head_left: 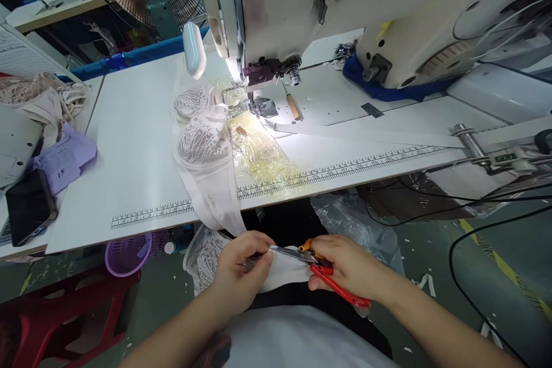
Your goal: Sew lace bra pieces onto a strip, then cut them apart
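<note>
A white lace bra (202, 141) lies on the sewing table with its band hanging over the front edge. Above my lap, my left hand (244, 270) is closed, pinching the edge of the bra's white fabric between thumb and fingers. Scissors (338, 286) with red and orange handles are gripped in my right hand (338, 261). Their blades point left and reach the fabric beside my left fingertips; whether they touch it I cannot tell. More white cloth (284, 270) and lace (209, 259) hang below my hands, partly hidden by them.
A sewing machine (276, 6) stands over the table (133, 126), its lamp lit. A wooden-handled tool (293, 106) lies near its needle. At left are a phone (30, 207), purple paper (64, 158) and more garments (47, 98). Below stand a purple basket (125, 256) and red stool (73, 313).
</note>
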Available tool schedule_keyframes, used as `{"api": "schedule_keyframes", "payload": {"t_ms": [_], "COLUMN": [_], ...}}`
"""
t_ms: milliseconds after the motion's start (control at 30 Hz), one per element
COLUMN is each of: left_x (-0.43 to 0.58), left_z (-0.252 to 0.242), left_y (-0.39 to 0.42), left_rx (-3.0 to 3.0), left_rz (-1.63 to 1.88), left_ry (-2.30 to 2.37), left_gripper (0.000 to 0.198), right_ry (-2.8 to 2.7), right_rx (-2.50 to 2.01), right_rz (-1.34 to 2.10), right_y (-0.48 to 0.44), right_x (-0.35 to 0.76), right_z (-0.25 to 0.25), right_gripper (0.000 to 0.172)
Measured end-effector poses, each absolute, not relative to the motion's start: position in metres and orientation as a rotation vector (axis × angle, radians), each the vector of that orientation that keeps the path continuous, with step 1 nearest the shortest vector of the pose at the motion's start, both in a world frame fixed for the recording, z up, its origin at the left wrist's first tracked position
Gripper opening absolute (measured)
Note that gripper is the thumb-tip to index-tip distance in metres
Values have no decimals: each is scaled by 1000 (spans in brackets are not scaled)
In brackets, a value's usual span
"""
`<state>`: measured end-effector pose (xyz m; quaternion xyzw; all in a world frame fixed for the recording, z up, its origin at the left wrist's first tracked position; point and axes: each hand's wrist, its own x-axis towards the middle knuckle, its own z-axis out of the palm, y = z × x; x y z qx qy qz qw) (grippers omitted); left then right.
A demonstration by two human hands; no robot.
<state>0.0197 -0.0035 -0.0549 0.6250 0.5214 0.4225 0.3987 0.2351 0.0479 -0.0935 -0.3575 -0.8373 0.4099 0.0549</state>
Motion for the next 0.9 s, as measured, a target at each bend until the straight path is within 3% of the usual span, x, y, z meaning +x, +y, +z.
{"api": "schedule_keyframes", "payload": {"t_ms": [900], "left_x": [18], "left_z": [-59], "left_y": [-6], "left_rx": [1529], "left_rz": [1009], "left_ry": [1324], "left_gripper": [15], "right_ry": [-2443], "right_rx": [-1123], "right_rz": [1356], "right_y": [44], "right_x": [242], "right_z": [-96], "right_gripper": [50]}}
